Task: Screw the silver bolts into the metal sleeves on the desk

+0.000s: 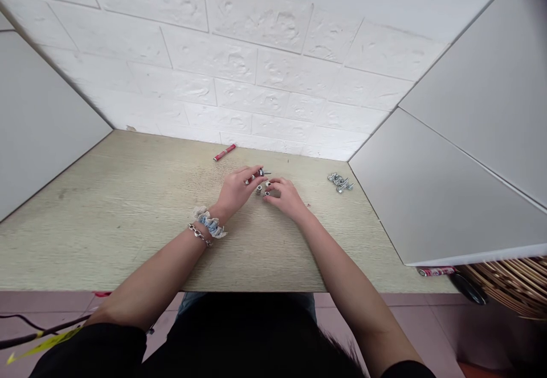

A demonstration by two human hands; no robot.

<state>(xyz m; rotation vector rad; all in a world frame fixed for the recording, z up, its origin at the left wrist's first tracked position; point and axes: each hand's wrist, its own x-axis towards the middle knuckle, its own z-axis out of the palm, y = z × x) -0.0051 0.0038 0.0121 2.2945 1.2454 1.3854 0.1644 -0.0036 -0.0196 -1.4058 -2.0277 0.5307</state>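
Observation:
My left hand [238, 188] is closed around a small dark-and-red piece with a thin metal shaft [267, 172] that points right. Other small shiny bits show between its fingers, too small to name. To its right, my right hand [287, 197] is curled low over the table, with thumb and finger at a small metal cylinder [267, 193]. Another small metal cylinder [258, 189] stands on the table between the two hands. A pale small piece [268, 183] lies by the right fingertips, partly hidden.
The wooden table [141, 218] meets a white brick-patterned wall [239, 93] and grey side panels [453, 196]. A red tube-like stick [224, 152] lies behind my left hand. Several metal wing-shaped pieces [341, 183] are heaped at right. A wicker basket [513, 281] is at lower right.

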